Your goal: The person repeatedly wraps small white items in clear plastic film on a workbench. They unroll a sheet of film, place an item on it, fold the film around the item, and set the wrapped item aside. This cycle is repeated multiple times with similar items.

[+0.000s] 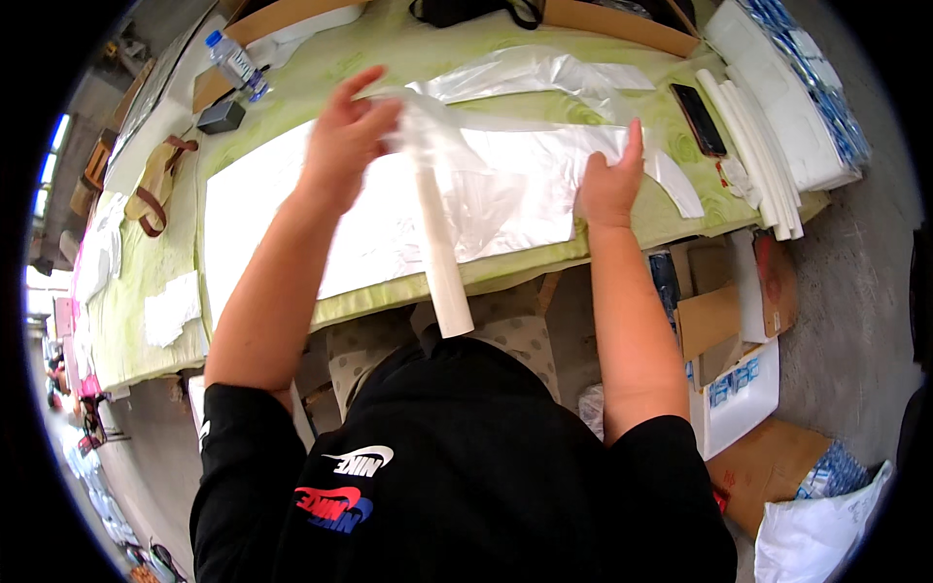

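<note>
Plastic strip [445,282] is overhanging the near edge of the green-covered table [369,300], running back across a white sheet [258,214]. Just beside the sheet's right end, the right hand [610,189] is raising its thumb; its fingers are hiding, so its grip I cannot tell. Farther off, the left hand [352,136] is blurring by the strip's far end, fingers parted, any hold unclear. Clear film [525,78] is lying beyond.

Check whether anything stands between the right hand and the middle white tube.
Yes: translucent film lies between the right hand and that white tube, apparently over its upper part; the tube's near end shows uncovered.
</note>
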Tool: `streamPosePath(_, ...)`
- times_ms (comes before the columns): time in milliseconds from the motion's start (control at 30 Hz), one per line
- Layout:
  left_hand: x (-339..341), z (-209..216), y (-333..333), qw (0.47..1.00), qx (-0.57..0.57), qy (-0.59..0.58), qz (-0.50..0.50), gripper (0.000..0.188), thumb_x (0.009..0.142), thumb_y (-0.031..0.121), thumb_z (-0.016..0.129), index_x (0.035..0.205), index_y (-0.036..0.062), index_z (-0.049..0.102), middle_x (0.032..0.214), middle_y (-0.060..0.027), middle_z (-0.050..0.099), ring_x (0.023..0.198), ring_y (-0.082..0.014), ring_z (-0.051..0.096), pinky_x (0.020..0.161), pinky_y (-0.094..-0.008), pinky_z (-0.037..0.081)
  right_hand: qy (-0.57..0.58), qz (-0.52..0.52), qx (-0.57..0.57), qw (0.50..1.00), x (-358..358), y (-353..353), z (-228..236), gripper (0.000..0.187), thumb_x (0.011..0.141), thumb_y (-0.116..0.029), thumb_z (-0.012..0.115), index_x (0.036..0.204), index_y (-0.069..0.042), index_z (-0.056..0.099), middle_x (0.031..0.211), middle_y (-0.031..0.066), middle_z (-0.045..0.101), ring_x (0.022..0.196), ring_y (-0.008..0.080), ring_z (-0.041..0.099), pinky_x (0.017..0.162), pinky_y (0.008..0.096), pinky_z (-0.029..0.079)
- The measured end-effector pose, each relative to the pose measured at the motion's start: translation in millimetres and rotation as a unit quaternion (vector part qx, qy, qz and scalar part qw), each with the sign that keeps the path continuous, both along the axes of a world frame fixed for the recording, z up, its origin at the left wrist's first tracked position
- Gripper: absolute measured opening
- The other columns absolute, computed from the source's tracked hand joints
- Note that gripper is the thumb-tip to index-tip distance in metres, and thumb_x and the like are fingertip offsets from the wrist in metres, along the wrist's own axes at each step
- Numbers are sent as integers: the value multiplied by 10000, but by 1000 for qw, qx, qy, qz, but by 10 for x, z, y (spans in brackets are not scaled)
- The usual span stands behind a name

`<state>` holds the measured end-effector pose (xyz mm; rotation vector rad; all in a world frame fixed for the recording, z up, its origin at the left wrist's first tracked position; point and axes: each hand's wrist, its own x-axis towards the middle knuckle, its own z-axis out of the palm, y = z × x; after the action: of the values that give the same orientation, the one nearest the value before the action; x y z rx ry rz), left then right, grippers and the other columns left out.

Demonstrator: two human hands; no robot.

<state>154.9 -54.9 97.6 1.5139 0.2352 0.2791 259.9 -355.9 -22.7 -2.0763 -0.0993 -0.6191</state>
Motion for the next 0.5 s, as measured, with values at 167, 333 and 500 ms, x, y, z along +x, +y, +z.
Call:
streamPosePath(167, -835, -200, 1056, 967, 142, 152, 150, 579, 958, 160, 721, 1489, 81, 503, 927, 24, 666, 769, -50, 567, 672, -217, 456, -73, 38, -65, 994, 25, -4, -23, 561, 817, -41, 623, 1372, -1, 549, 1333, 231, 602, 1250, 417, 539, 1104, 491, 398)
streamPosePath(333, -1098, -755, 1654, 901, 328, 203, 199, 578, 885, 186, 781, 1422, 109, 579, 1058, -29, 673, 872, -152, 610, 813, -303, 514, -78, 46, -72, 993, 42, 17, -20, 439, 814, -56, 643, 1250, -9, 629, 1265, 200, 647, 1212, 401, 564, 1084, 491, 411)
streamPosePath(500, -886, -783, 1187, 847, 483, -45, 218, 276, 871, 65, 741, 1139, 110, 689, 1133, -73, 654, 925, -237, 589, 853, -344, 519, -122, 42, -112, 985, 77, -94, -61, 379, 821, -65, 652, 1199, -35, 661, 1295, 192, 633, 1251, 399, 535, 1100, 500, 398)
